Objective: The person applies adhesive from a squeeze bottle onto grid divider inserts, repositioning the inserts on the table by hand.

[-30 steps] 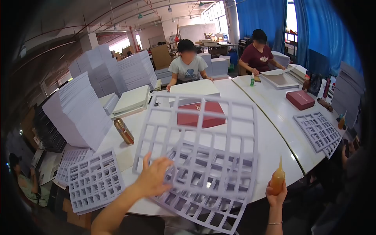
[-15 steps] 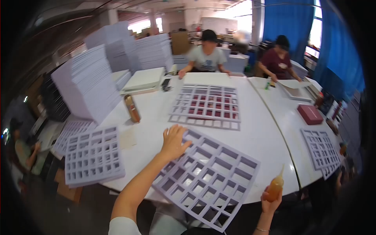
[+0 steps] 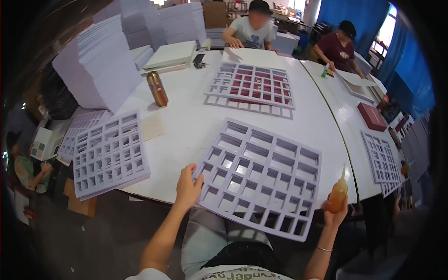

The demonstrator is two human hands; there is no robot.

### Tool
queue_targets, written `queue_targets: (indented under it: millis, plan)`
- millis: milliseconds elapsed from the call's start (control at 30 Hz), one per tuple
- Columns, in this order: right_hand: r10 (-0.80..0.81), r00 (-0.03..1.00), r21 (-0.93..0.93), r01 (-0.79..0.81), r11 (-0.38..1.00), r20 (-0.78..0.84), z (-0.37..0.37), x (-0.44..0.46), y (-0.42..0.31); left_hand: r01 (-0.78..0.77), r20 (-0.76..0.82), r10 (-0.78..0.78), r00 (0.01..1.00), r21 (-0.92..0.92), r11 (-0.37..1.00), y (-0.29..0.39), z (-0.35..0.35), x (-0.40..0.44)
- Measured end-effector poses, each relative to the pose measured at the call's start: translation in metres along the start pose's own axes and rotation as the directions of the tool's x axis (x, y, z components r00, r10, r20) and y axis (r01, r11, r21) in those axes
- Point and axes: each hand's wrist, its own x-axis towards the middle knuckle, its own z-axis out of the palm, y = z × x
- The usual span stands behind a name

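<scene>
A pale grey grid tray [image 3: 265,163] with many rectangular openings lies partly over the table's near edge, its lower right corner jutting out past it. My left hand [image 3: 188,189] grips the tray's left edge, thumb on the near side. To the right of the tray, my right hand [image 3: 336,216] is wrapped around a squeeze bottle [image 3: 339,195] of amber liquid, probably glue. The bottle's thin nozzle points up, apart from the tray.
More grid trays [image 3: 112,161] are piled at the left, near tall stacks of white board [image 3: 95,60]. A gold flask [image 3: 157,88] stands on the white table [image 3: 182,126]. Across it, one person [image 3: 254,30] sits behind another grid [image 3: 254,86]; a second person [image 3: 338,46] works at right.
The tray has turned and sits more level across my view. My left hand has moved from its far left corner down to its left edge. The bottle remains in my right hand.
</scene>
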Motion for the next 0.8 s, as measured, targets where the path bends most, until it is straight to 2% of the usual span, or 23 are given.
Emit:
queue_targets:
  millis: [67, 100, 200, 233, 333, 400, 433, 467, 567, 733, 800]
  plan:
    - [-0.071, 0.995, -0.01, 0.07, 0.997, -0.071, 0.012, -0.006, -0.017, 0.019, 0.096, -0.012, 0.995, -0.071, 0.997, 0.026, -0.002, -0.025]
    - [-0.099, 0.994, -0.03, 0.098, 0.995, -0.037, 0.018, -0.008, -0.025, 0.034, 0.143, -0.018, 0.99, -0.107, 0.994, 0.036, -0.002, -0.037]
    - [-0.155, 0.988, -0.123, 0.152, 0.981, -0.014, 0.031, -0.006, -0.046, -0.097, 0.196, 0.115, 0.974, -0.102, 0.99, 0.056, 0.005, -0.063]
    - [-0.152, 0.988, -0.132, 0.156, 0.979, 0.035, 0.034, -0.004, -0.051, -0.213, 0.196, 0.215, 0.957, -0.03, 0.977, 0.06, 0.009, -0.069]
    - [-0.191, 0.981, -0.272, 0.192, 0.943, 0.03, 0.04, 0.005, -0.055, -0.178, 0.267, 0.178, 0.947, -0.024, 0.984, 0.084, 0.011, -0.075]
    - [-0.184, 0.983, -0.312, 0.177, 0.934, 0.008, 0.052, 0.014, -0.048, -0.215, 0.262, 0.196, 0.945, 0.046, 0.976, 0.08, 0.02, -0.078]
    - [-0.254, 0.963, -0.405, 0.196, 0.893, -0.094, 0.051, 0.019, -0.042, -0.22, 0.269, 0.196, 0.943, 0.063, 0.973, 0.08, 0.022, -0.08]
    - [-0.246, 0.969, -0.467, 0.202, 0.861, -0.035, 0.055, 0.024, -0.038, -0.23, 0.279, 0.201, 0.939, 0.076, 0.97, 0.082, 0.025, -0.081]
    - [-0.396, 0.911, -0.652, 0.231, 0.722, -0.115, 0.09, 0.032, -0.007, -0.223, 0.284, 0.2, 0.938, 0.051, 0.973, 0.084, 0.035, -0.085]
    - [-0.617, 0.787, -0.829, 0.355, 0.433, 0.015, 0.096, 0.075, 0.01, -0.229, 0.276, 0.217, 0.936, 0.012, 0.973, 0.079, 0.038, -0.087]
    - [-0.668, 0.737, -0.891, 0.365, 0.27, 0.1, 0.083, 0.101, 0.006, -0.241, 0.267, 0.241, 0.933, -0.033, 0.97, 0.072, 0.036, -0.084]
